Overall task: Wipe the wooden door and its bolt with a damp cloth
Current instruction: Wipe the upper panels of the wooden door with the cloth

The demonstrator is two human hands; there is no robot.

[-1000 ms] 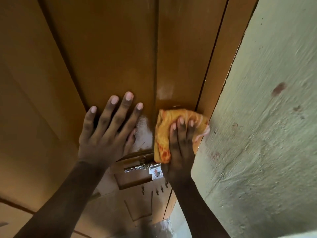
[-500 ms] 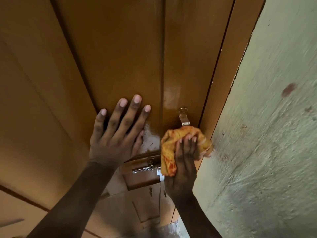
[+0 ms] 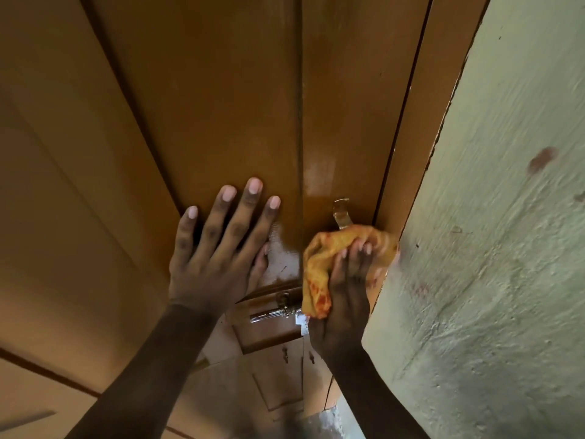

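Your left hand (image 3: 218, 258) lies flat on the wooden door (image 3: 221, 106), fingers spread wide and pointing up the panel, palm pressed to the wood just left of the door's vertical groove. Below that hand, a metal bolt (image 3: 272, 313) runs crosswise on the door, its right end reaching the lower edge of the cloth. Right of the groove, a glossy patch shows on the door above the cloth. Your right hand (image 3: 345, 299) grips an orange patterned cloth (image 3: 319, 267), fingers curled tightly into the bunched fabric, which is pressed against the door's right stile close to the frame. A small metal latch plate (image 3: 342, 213) stands just above the cloth, its lower end covered by the fabric. Right of the door, the rough pale green wall (image 3: 490, 248) adjoins the frame.
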